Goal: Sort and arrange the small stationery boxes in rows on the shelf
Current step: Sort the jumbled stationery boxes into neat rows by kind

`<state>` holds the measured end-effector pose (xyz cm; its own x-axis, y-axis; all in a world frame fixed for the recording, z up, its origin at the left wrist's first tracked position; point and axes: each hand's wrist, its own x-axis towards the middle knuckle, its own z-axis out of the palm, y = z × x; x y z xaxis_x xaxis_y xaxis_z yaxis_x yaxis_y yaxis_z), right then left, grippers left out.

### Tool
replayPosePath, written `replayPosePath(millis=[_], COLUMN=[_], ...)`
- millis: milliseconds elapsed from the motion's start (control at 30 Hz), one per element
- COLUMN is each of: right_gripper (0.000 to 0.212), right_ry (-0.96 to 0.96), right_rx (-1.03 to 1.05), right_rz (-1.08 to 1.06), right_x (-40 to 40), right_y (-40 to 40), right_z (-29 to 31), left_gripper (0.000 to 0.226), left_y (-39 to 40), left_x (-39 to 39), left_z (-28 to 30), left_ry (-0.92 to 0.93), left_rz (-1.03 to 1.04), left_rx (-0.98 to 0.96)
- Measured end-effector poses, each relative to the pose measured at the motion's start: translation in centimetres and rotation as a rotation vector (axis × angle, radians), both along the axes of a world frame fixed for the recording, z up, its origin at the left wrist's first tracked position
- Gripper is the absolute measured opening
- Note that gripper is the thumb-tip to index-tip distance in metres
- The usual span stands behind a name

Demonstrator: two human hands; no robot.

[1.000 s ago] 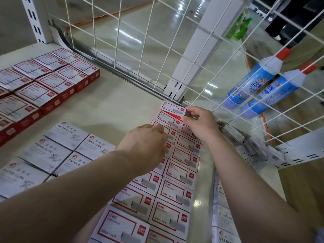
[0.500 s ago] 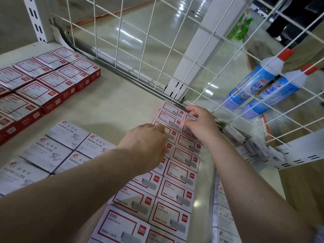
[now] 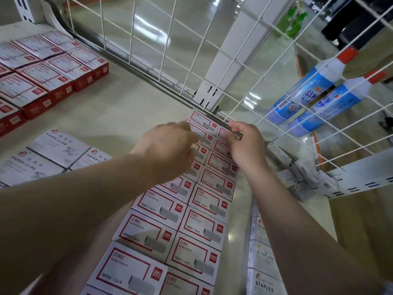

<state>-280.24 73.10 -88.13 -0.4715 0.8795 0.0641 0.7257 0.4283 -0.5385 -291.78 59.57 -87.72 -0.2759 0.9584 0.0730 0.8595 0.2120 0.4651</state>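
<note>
Both hands worked the far end of the box rows (image 3: 204, 228) by the wire back (image 3: 148, 50); left hand (image 3: 168, 150) lay loosely curled, holding nothing visible; right hand (image 3: 244, 143) pinched a far box (image 3: 223, 133); bare shelf (image 3: 127, 111) lay left.

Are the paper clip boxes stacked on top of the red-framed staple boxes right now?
No, the paper clip boxes lie flat on the shelf left of the two staple box rows, apart from them.

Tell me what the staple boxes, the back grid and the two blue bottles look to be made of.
Staple boxes: printed cardboard by the look, lightly glossy, with crisp folded edges and red borders.
Back grid: metal wire with a white coating, likely; thin straight rods crossing at joints.
Blue bottles: seemingly plastic, smooth and shiny, with red caps and printed labels.
</note>
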Motion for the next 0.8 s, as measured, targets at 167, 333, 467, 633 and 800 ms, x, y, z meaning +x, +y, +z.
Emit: replayPosePath(millis=[167, 333, 467, 633, 800], right_gripper=[0.034, 0.036, 0.046, 0.048, 0.042], right_ry=[-0.083, -0.120, -0.116, -0.120, -0.064], right_rx=[0.045, 0.064, 0.037, 0.019, 0.009], right_rz=[-0.050, -0.057, 0.011, 0.069, 0.085], right_x=[1.0, 1.8, 2.3, 2.5, 2.3], right_y=[0.9, 1.4, 1.4, 1.6, 1.5], right_z=[-1.3, -2.2, -2.4, -2.5, -2.3], left_gripper=[0.034, 0.030, 0.033, 0.027, 0.025], left_y=[2.5, 4.4, 5.2, 6.1, 6.2], left_x=[-0.3, -1.0, -0.9, -1.4, -1.9], left_z=[0.1, -0.7, -1.2, -1.4, -1.6], left_ry=[-0.072, -0.127, -0.187, -0.171, -0.185], left_rz=[0.180, 0.270, 0.283, 0.281, 0.285], left_rx=[0.018, 0.040, 0.042, 0.027, 0.052])
